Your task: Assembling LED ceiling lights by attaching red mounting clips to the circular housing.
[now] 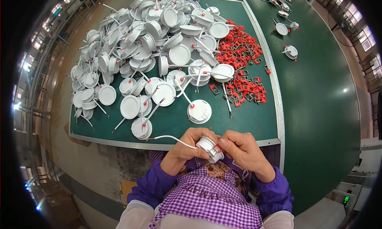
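Note:
Close to my body, just off the table's front edge, my left hand grips a white round downlight by its side. Its white cable runs out to the left and ends in bare wire tips. From the right, the thumb and fingers of my right hand pinch a red-and-metal spring clip against the downlight's side. My fingertips partly cover the clip, so I cannot tell how firmly it is seated. Nearest on the table lie two loose downlights, one to the right and one to the left.
A large heap of white downlights with cables covers the green table. Beside it on the right lies a pile of red spring clips. Past the metal edge, a green belt carries several downlights with clips.

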Demonstrator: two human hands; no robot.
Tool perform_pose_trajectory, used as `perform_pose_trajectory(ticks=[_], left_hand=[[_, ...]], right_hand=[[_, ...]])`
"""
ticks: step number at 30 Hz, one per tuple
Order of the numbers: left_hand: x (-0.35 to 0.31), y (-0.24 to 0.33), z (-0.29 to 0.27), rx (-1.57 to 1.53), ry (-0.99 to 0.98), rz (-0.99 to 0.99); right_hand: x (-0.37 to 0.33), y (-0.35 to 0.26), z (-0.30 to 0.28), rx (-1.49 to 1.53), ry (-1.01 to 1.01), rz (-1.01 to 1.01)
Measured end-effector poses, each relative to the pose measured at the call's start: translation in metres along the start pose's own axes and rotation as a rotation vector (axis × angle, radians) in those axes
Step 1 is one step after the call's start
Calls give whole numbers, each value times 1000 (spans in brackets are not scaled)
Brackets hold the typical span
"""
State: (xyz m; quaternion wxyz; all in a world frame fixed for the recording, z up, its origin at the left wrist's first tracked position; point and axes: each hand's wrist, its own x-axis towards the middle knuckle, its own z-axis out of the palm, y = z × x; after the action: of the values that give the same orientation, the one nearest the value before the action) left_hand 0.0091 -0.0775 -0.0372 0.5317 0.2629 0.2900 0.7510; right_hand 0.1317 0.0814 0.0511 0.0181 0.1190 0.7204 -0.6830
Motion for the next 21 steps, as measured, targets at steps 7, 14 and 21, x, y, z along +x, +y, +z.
perform_pose_trajectory(ticks=[7,14,21], left_hand=[[1,-1,0,60,41,-42],[11,15,35,553,166,-119],[5,30,3,1383,802,202]], right_hand=[[1,5,-1,-120,-19,-19],[-10,48,-19,247,136,106],[-37,56,-103,485,1058,-244]])
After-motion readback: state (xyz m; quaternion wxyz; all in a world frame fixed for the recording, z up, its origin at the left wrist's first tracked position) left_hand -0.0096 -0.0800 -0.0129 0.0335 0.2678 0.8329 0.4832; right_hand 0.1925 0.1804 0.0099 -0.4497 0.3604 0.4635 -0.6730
